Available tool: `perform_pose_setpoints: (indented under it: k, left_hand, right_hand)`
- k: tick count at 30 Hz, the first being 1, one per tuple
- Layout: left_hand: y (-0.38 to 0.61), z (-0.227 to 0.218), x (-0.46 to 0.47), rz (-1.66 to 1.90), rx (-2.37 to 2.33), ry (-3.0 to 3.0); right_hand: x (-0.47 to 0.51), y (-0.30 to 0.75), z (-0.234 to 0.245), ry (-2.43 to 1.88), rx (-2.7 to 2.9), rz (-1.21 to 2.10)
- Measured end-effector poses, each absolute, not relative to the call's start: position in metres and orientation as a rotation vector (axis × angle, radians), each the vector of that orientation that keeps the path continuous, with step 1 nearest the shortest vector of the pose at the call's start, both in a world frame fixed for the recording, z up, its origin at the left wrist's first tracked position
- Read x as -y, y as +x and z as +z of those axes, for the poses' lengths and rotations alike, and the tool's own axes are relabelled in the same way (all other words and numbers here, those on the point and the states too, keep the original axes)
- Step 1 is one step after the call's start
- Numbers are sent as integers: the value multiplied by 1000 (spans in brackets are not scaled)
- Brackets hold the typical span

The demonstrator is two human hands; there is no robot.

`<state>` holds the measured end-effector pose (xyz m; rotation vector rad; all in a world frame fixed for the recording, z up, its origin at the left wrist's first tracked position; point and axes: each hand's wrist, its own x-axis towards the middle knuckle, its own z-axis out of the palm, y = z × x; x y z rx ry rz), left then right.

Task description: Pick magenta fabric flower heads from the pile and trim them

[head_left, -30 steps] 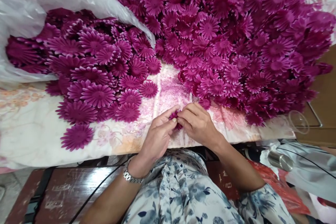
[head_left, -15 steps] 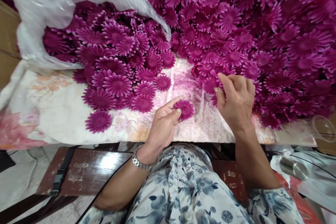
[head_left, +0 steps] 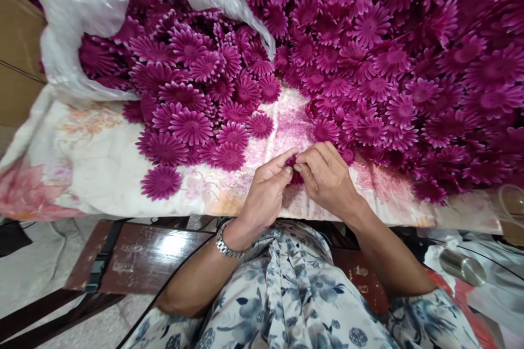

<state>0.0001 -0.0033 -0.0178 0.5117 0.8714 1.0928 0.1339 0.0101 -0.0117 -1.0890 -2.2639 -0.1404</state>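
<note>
Two hands pinch one small magenta fabric daisy (head_left: 293, 166) above the floral-clothed bench (head_left: 82, 169).
Left hand (head_left: 266, 193) and right hand (head_left: 327, 177) meet fingertip to fingertip near the front edge; a slack pinch could drop it off.

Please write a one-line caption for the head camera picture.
Left hand and right hand pinch one magenta flower beside a large flower heap.

A silver link wristwatch (head_left: 226, 247) sits on the left wrist. The left hand (head_left: 266, 192) and right hand (head_left: 327, 177) are bare. The short-sleeved garment (head_left: 295, 294) is white with blue-grey flowers.
</note>
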Motion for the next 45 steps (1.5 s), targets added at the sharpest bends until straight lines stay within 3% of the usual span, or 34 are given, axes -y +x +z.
perform_pose_setpoints:
  k: [8, 17, 30, 36, 45]
  left_hand:
    - [-1, -9, 3, 1043, -906, 420]
    - [-7, -10, 1, 1086, -997, 448]
    - [-3, -20, 11, 1144, -905, 562]
    - [-10, -15, 8, 1175, -977, 571]
    - [-5, -18, 7, 1094, -934, 537]
  right_hand:
    - [-4, 127, -22, -1279, 2294, -225]
    - [-3, 132, -15, -1174, 2234, -16]
    - [-5, 136, -15, -1170, 2073, -142]
    - [-13, 173, -1, -1528, 2018, -516]
    - [-8, 138, -9, -1097, 2244, 62]
